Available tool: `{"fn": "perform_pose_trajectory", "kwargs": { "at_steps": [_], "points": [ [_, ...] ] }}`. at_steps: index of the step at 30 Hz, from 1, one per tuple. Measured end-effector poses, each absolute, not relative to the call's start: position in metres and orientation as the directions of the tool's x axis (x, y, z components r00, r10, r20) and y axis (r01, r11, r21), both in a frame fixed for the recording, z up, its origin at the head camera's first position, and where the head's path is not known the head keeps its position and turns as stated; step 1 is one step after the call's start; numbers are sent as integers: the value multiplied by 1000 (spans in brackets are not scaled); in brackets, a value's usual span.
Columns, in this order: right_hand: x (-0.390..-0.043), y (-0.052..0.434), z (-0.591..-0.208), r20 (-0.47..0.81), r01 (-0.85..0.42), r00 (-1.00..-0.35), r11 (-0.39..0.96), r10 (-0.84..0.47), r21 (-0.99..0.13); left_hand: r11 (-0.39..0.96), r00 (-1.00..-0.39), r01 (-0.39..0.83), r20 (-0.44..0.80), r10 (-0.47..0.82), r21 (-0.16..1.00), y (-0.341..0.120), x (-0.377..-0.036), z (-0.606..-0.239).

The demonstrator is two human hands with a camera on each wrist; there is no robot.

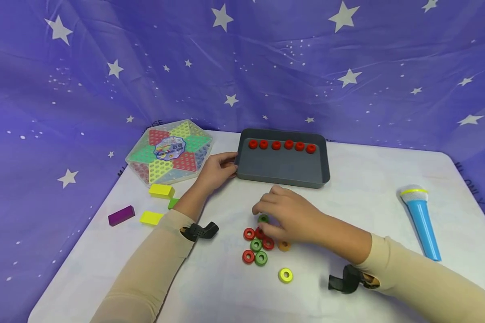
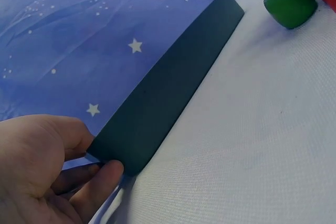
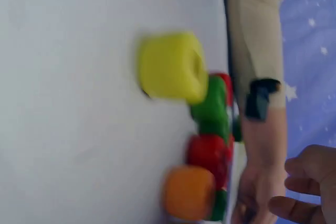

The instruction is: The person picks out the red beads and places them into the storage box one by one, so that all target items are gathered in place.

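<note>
My left hand [image 1: 216,171] holds the left side of a dark grey tray [image 1: 283,172]; in the left wrist view the thumb and a finger are at the tray's corner. Several red ring beads [image 1: 276,145] sit in a row along the tray's back. Over a loose group of beads on the table hovers my right hand [image 1: 293,215], its fingers loosely bent with nothing seen between them. Below it lie red beads [image 1: 248,256], green beads [image 1: 261,258] and an orange bead [image 1: 284,246], partly hidden by the hand. One yellow bead [image 1: 285,275] lies apart, nearer the front.
A hexagonal Chinese checkers box [image 1: 169,152] stands left of the tray. Yellow blocks [image 1: 161,191], a purple block [image 1: 121,216] and a partly hidden green block [image 1: 173,203] lie by the left forearm. A blue toy microphone [image 1: 422,224] is at the right. A starry purple cloth hangs behind.
</note>
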State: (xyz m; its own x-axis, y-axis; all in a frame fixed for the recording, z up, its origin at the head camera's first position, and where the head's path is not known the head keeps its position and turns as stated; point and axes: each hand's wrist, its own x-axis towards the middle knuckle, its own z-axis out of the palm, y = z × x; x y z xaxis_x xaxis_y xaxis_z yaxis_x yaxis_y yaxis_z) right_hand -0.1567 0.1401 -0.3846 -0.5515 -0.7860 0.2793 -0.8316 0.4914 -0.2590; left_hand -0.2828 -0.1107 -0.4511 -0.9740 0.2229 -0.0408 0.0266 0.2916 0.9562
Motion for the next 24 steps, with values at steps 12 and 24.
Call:
{"fn": "perform_pose_trajectory", "kwargs": {
  "at_steps": [12, 24],
  "points": [
    [-123, 153, -421, 211, -841, -541, 514, -814, -169, 282, -974, 24, -41, 224, 959, -109, -280, -448],
    [-124, 159, -413, 227, -851, -525, 500, -820, -162, 286, -975, 9, -55, 214, 958, -108, -279, -448]
  ]
}}
